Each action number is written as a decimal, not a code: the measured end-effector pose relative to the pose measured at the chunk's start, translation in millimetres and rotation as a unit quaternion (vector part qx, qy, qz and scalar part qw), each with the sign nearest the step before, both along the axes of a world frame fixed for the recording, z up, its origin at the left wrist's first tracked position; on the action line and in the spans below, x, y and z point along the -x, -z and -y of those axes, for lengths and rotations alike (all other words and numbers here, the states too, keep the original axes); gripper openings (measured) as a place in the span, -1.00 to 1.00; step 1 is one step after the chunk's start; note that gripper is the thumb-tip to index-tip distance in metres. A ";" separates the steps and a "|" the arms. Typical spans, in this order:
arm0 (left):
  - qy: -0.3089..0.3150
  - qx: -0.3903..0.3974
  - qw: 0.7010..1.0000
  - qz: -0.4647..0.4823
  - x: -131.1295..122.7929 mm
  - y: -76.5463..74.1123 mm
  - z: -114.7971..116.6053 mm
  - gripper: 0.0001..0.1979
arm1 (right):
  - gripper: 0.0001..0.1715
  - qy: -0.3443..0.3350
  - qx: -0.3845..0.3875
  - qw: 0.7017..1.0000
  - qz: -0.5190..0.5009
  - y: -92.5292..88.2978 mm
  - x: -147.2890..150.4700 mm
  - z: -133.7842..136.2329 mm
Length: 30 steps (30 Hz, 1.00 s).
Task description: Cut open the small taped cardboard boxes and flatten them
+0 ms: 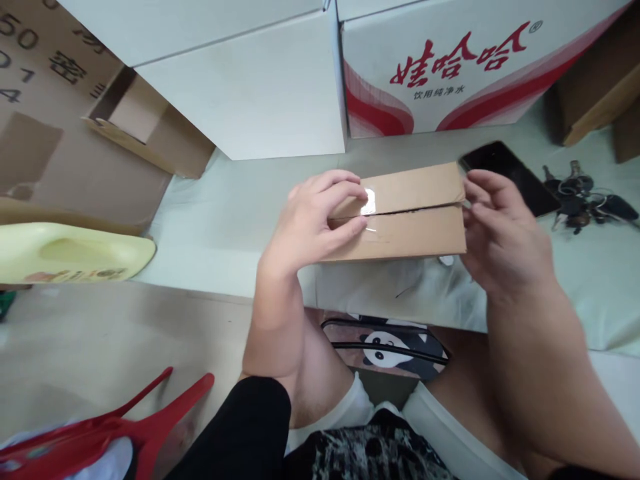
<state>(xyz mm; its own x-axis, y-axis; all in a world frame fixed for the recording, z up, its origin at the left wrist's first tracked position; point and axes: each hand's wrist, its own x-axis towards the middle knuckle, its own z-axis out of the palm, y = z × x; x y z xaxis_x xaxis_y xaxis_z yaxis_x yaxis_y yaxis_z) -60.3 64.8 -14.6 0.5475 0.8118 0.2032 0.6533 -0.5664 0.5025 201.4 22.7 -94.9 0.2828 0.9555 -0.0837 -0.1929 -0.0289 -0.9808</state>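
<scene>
A small brown cardboard box [420,233] is in front of me at the table's near side, its two top flaps meeting along a dark seam. A shiny piece of clear tape [369,201] lies across that seam. My left hand [320,217] grips the box at its left end, fingers on the far flap and thumb on the near one. At the right end, my right hand [505,227] has curled fingers close to the box's edge; whether they pinch anything is hidden. A small white thing [446,260] shows under the box's lower right corner.
Right of the box lie a black phone [507,175] and a bunch of keys [583,197]. White cartons [250,93] and a red-and-white carton [450,73] stand behind. On the left are a brown carton [75,160], a yellow jug [75,250] and a red plastic bag [100,437].
</scene>
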 end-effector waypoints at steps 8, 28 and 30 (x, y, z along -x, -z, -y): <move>0.002 0.004 1.000 0.007 2.1 0.6 -2.7 -0.73 | -0.49 -0.063 0.145 0.859 0.488 13.4 -15.3 7.2; -0.016 0.003 1.000 -0.001 -4.5 0.1 -0.1 -0.72 | -0.69 0.126 0.071 0.989 -0.012 -7.8 -6.0 2.4; -0.020 0.003 1.000 -0.004 -4.6 0.1 0.4 -0.72 | -0.61 0.092 0.106 0.984 -0.109 -15.5 -7.2 1.7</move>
<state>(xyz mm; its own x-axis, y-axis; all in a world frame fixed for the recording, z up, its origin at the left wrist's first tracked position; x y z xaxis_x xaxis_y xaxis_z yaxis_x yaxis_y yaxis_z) -55.8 64.4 -14.7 0.5159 0.8345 0.1938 0.6796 -0.5363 0.5005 208.6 21.0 -79.4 0.4029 0.8445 -0.3529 -0.4195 -0.1723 -0.8913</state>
